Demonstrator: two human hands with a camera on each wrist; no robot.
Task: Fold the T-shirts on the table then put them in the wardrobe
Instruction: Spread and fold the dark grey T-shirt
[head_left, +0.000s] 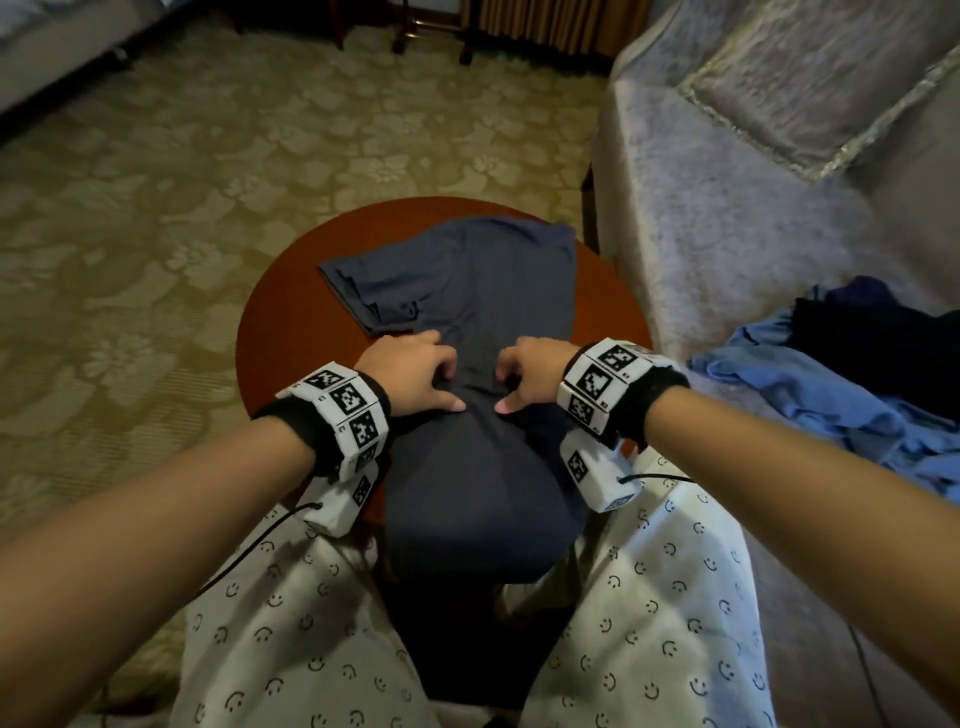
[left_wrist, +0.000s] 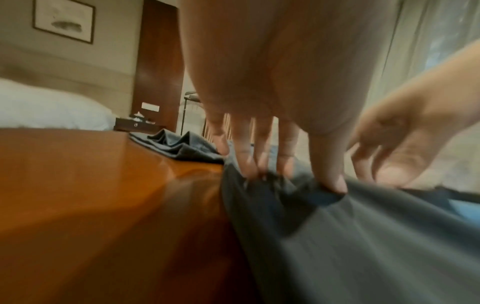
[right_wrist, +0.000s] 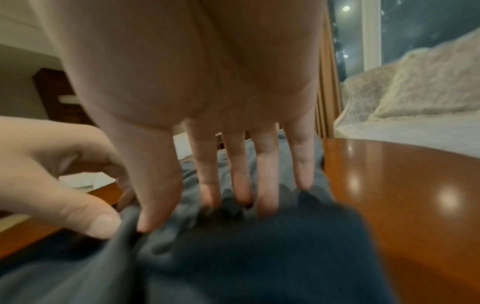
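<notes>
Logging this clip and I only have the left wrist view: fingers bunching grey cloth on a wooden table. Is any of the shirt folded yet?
Observer: On the head view, the T-shirt has one sleeve folded in; its lower part hangs off the table towards the lap.
Operator: Is the other hand gripping too?
Observer: Yes, the right hand pinches the cloth beside the left hand.
Operator: More clothes waiting?
Observer: A pile of blue clothes lies on the sofa at the right.

Both hands, left (head_left: 410, 371) and right (head_left: 535, 374), side by side, fingers curled, thumbs inward, forearms outstretched.
</notes>
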